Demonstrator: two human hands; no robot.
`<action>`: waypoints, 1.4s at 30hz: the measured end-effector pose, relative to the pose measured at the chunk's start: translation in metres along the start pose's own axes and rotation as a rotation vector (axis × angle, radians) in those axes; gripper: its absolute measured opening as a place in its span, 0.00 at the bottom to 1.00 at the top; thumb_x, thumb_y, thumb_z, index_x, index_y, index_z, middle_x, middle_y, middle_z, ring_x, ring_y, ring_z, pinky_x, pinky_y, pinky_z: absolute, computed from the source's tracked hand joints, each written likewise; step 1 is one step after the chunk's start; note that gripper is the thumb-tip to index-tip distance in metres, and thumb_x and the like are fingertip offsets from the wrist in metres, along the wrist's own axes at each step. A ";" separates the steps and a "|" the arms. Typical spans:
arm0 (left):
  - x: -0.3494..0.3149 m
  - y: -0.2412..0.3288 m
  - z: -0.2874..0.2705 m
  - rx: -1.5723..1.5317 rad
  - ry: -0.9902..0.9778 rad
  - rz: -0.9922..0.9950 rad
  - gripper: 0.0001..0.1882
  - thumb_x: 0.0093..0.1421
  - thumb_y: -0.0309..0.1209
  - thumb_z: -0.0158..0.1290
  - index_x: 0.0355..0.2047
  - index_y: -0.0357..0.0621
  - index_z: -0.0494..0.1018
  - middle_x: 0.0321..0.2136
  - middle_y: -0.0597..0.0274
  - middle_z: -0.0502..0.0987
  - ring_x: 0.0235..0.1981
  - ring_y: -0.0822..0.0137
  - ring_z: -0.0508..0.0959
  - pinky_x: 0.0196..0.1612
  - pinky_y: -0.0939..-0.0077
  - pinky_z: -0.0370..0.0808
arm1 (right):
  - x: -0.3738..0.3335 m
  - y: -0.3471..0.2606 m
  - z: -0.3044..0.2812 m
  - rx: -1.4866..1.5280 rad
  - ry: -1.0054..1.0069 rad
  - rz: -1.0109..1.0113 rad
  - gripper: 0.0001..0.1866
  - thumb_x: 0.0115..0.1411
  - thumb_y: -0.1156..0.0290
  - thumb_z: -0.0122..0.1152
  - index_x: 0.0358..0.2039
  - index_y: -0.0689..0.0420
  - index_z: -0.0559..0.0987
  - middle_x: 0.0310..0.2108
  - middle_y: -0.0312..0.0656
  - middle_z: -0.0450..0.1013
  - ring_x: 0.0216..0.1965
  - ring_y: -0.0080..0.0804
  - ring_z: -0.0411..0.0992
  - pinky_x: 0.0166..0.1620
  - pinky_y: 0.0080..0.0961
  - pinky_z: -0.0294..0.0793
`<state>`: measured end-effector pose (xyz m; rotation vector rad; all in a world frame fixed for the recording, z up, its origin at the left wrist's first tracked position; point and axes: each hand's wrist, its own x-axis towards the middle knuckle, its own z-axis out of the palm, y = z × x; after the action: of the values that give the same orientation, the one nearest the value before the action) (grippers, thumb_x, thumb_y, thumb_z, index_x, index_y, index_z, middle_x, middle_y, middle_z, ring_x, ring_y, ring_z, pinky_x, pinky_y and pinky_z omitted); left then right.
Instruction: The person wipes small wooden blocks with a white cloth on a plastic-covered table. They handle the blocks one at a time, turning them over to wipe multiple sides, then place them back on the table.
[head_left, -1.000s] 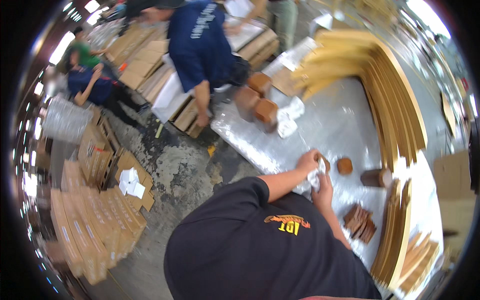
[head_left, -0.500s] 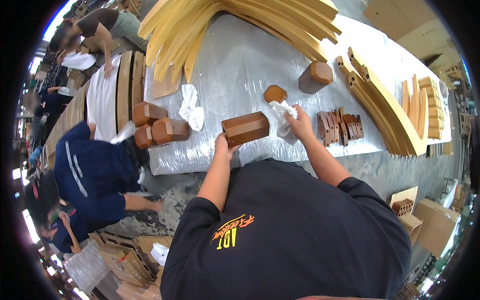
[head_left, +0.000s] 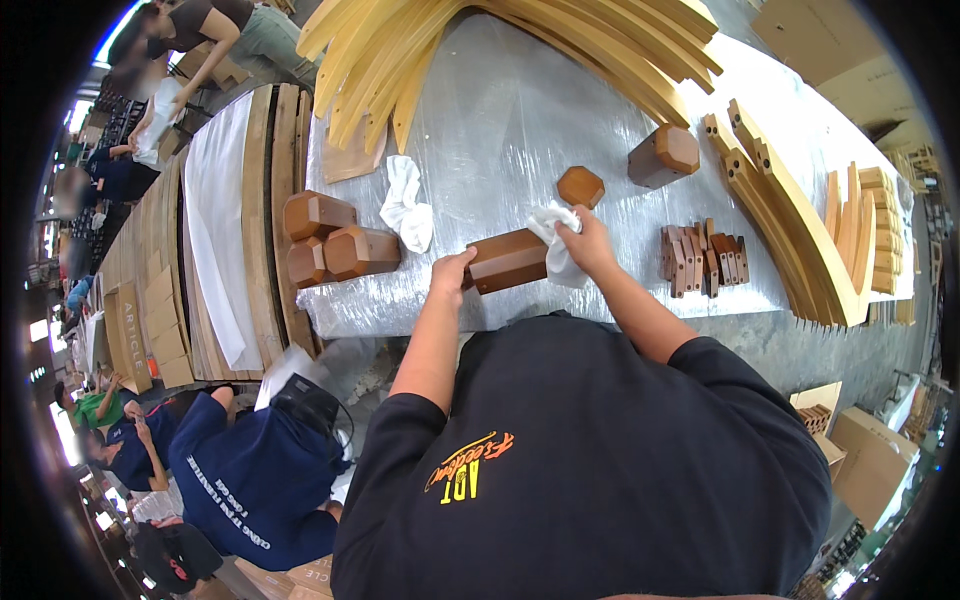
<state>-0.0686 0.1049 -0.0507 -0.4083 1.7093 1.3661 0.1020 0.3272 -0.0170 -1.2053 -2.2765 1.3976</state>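
Note:
A brown octagonal wooden block (head_left: 507,262) lies on its side in front of me, gripped at its left end by my left hand (head_left: 455,272). My right hand (head_left: 588,243) clutches a white cloth (head_left: 556,232), which lies against the block's right end. Just beyond the cloth, a flat octagonal wooden piece (head_left: 581,187) rests on the plastic-wrapped table (head_left: 490,120). Another octagonal block (head_left: 664,156) stands farther back to the right. A second white cloth (head_left: 407,205) lies crumpled left of my hands, beside several similar blocks (head_left: 362,252).
Curved light wooden parts (head_left: 390,70) are piled at the far side, with more curved rails (head_left: 785,220) at right. Small brown wooden pieces (head_left: 700,258) sit in a row right of my hand. A person in a navy shirt (head_left: 255,475) is close on my left; cardboard boxes (head_left: 870,465) stand behind right.
The cloth in my right hand has come onto the block's right end; before, it was apart from it. The person in navy at left has moved nearer to me.

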 end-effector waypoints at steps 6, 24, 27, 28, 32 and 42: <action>-0.050 0.006 0.043 -0.032 0.016 0.315 0.31 0.62 0.26 0.68 0.61 0.43 0.64 0.37 0.55 0.80 0.36 0.67 0.80 0.38 0.69 0.77 | 0.023 -0.002 -0.031 0.429 0.153 0.040 0.17 0.65 0.63 0.69 0.50 0.60 0.82 0.39 0.43 0.82 0.42 0.32 0.79 0.47 0.32 0.77; -0.034 0.031 0.087 0.278 0.103 0.759 0.35 0.78 0.61 0.35 0.53 0.36 0.68 0.45 0.44 0.74 0.51 0.50 0.74 0.61 0.59 0.70 | 0.050 -0.009 0.058 0.359 0.173 -0.182 0.22 0.64 0.74 0.61 0.59 0.62 0.79 0.57 0.54 0.78 0.58 0.56 0.76 0.62 0.42 0.74; -0.042 0.023 0.110 0.246 -0.015 0.502 0.41 0.76 0.65 0.35 0.61 0.35 0.66 0.54 0.43 0.76 0.56 0.55 0.76 0.62 0.63 0.70 | 0.049 -0.002 0.047 0.138 0.013 -0.287 0.22 0.63 0.75 0.63 0.59 0.62 0.79 0.56 0.56 0.78 0.57 0.57 0.77 0.61 0.40 0.75; -0.043 0.025 0.115 0.359 0.032 0.524 0.43 0.76 0.67 0.35 0.65 0.35 0.64 0.56 0.45 0.76 0.57 0.57 0.77 0.62 0.64 0.70 | 0.037 -0.006 0.055 0.142 -0.009 -0.445 0.23 0.62 0.76 0.64 0.59 0.61 0.79 0.56 0.56 0.78 0.58 0.57 0.76 0.62 0.41 0.74; -0.045 0.014 0.106 0.222 -0.059 0.419 0.51 0.75 0.68 0.30 0.81 0.40 0.39 0.72 0.38 0.63 0.74 0.47 0.63 0.74 0.63 0.57 | 0.021 -0.022 0.048 0.122 -0.095 -0.552 0.25 0.61 0.78 0.64 0.60 0.60 0.78 0.58 0.56 0.77 0.60 0.54 0.75 0.63 0.40 0.72; -0.046 0.001 0.092 0.215 -0.297 0.844 0.47 0.74 0.42 0.56 0.82 0.48 0.40 0.71 0.41 0.64 0.74 0.47 0.64 0.74 0.63 0.60 | 0.044 -0.023 0.040 0.226 -0.378 -0.377 0.23 0.60 0.78 0.60 0.57 0.59 0.79 0.55 0.53 0.79 0.59 0.52 0.76 0.63 0.40 0.73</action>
<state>-0.0044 0.1763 -0.0137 0.6881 1.8105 1.6706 0.0390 0.3287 -0.0293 -0.4408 -2.3280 1.7750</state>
